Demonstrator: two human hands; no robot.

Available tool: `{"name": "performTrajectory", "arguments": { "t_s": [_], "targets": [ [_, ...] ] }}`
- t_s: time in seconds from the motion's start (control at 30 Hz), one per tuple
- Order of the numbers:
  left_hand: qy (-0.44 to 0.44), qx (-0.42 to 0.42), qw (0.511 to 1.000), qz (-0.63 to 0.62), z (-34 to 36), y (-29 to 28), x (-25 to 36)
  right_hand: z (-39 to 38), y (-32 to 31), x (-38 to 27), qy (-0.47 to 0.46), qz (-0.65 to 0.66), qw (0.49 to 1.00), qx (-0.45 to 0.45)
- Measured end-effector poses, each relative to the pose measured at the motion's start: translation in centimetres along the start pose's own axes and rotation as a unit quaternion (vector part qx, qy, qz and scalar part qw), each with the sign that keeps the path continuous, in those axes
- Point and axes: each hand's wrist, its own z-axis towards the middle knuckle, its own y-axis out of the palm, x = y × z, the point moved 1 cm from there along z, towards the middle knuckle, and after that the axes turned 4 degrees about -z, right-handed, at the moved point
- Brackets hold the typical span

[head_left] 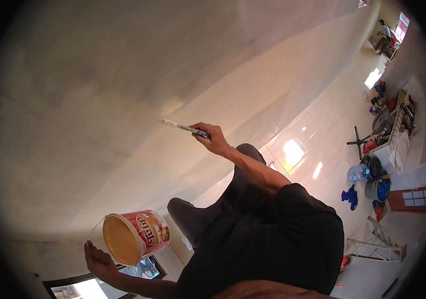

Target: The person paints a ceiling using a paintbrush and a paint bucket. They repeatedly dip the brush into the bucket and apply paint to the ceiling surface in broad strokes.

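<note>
My right hand (212, 139) is closed round the dark handle of a paintbrush (180, 126), seen nearly edge-on. Its pale tip points left at the wall (123, 89), close to a small shiny, wet-looking patch; whether it touches cannot be told. At the lower left, my left hand (101, 261) has its fingers curled at the thin wire handle of a plastic bucket (156, 233). The bucket is white with a red printed label. It appears tilted in this view, its mouth facing left, with cream-yellow paint (121, 240) showing inside.
Light tiles (317, 132) cover the floor beside the wall. On the right stand a cluttered table (397, 119), a clear water jug (358, 173), a dark tub (376, 189) and a metal frame (380, 246). A window (98, 286) lies below the bucket. Another person (385, 31) is far off, upper right.
</note>
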Motion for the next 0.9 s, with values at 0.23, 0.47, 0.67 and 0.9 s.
{"name": "performTrajectory", "arguments": {
  "t_s": [0.23, 0.47, 0.67, 0.9],
  "targets": [
    [-0.006, -0.081, 0.996, -0.039, 0.4, -1.5, -0.4, 7.7, -13.3, 9.0, 0.036, -0.014, 0.969, 0.242],
    [-0.033, -0.084, 0.995, -0.039, 0.6, -1.8, -0.7, 8.3, -11.4, 6.1, 0.048, -0.138, 0.873, 0.465],
    [-0.029, 0.008, 0.999, -0.010, -1.1, 0.4, -0.4, 1.6, 9.2, 1.8, 0.061, -0.153, 0.952, 0.259],
    [0.012, -0.007, 1.000, 0.026, -0.1, -0.4, -0.5, -1.1, 16.6, -0.7, -0.076, -0.030, 0.997, -0.018]
  ]
}}
